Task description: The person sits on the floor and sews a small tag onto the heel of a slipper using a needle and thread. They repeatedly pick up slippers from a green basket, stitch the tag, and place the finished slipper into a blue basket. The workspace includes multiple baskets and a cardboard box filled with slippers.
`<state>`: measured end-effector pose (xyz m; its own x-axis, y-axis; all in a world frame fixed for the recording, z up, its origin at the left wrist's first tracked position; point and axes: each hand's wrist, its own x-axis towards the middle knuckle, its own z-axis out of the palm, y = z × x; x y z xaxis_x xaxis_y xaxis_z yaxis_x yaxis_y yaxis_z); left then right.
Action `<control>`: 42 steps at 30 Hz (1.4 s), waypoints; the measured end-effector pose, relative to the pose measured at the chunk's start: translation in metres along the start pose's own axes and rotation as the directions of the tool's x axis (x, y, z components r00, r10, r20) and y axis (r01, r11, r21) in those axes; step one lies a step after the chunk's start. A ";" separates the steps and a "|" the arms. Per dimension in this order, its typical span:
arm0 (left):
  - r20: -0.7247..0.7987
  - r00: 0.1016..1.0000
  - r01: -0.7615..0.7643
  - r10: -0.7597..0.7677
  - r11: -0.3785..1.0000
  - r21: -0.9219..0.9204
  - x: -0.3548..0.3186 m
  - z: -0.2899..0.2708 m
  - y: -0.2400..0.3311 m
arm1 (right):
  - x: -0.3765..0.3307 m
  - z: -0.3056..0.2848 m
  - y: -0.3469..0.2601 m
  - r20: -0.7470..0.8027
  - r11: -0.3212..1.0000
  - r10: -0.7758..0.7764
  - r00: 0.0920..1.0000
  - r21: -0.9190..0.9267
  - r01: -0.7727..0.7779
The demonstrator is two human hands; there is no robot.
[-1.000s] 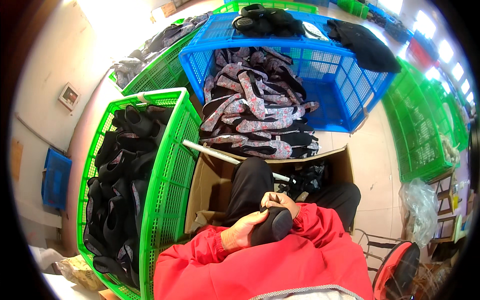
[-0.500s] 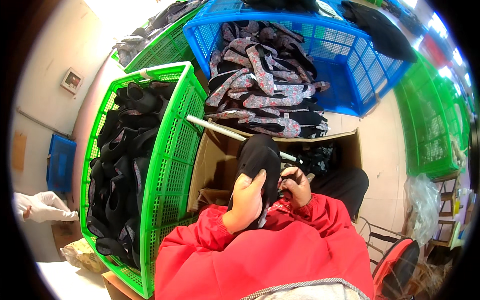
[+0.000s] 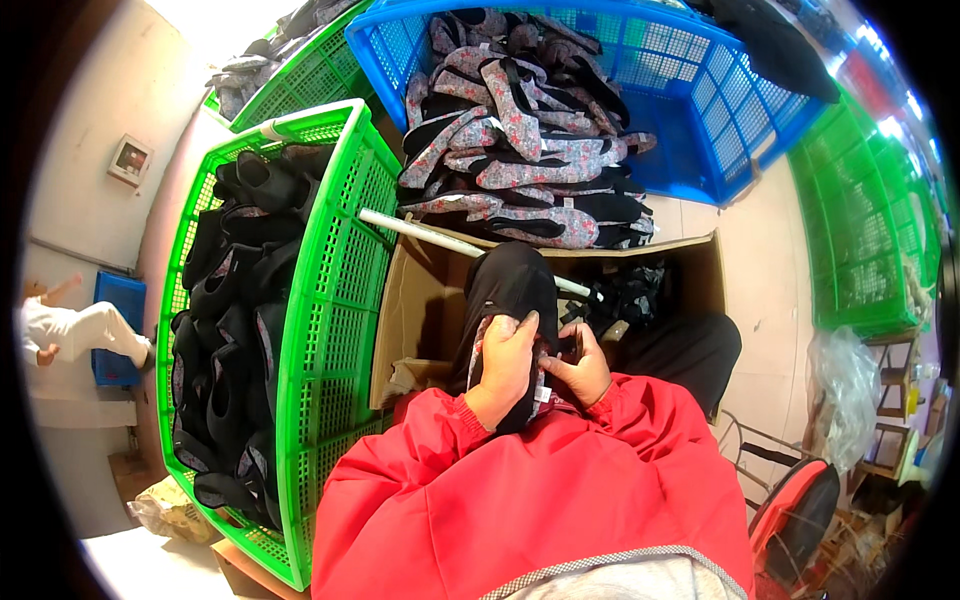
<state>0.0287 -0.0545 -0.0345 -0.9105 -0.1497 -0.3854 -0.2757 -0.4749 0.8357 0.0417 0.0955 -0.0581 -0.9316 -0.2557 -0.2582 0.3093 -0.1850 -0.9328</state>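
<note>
A black cloth shoe [image 3: 512, 285] is held upright in front of my chest, toe pointing away from me. My left hand [image 3: 505, 365] wraps around its left side, fingers over the rim. My right hand [image 3: 578, 368] grips the heel end from the right, pinching a small dark piece at the opening. Both sleeves are red. Beneath the shoe stands an open cardboard box [image 3: 425, 300] with dark pieces [image 3: 625, 295] inside.
A green basket [image 3: 330, 280] at my left holds several black shoes [image 3: 225, 330]. A blue basket [image 3: 700, 90] ahead holds patterned grey and black shoes [image 3: 520, 150]. A white rod [image 3: 440, 240] lies across the box. More green baskets [image 3: 860, 230] stand right. Another person [image 3: 70, 330] sits far left.
The shoe has been raised from my lap and turned upright between both hands. My view has tipped down and closer to the box.
</note>
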 end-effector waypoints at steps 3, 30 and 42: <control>0.033 0.999 -0.042 0.043 0.999 -0.004 -0.004 0.002 -0.002 | -0.002 0.001 0.003 -0.096 0.983 -0.040 0.995 -0.180 0.022; 0.263 0.964 -0.106 0.046 0.970 0.217 -0.046 0.002 0.015 | 0.046 0.002 -0.053 -0.055 0.963 -0.170 0.984 -0.221 0.154; 0.240 0.970 -0.112 0.037 0.945 0.308 -0.046 0.004 0.014 | 0.052 0.010 -0.061 0.009 0.990 -0.045 0.999 -0.136 0.046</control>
<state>0.0653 -0.0505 -0.0037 -0.9675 0.0457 -0.2488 -0.2529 -0.1652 0.9533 -0.0239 0.0844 -0.0125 -0.9429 -0.2559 -0.2132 0.2369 -0.0655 -0.9693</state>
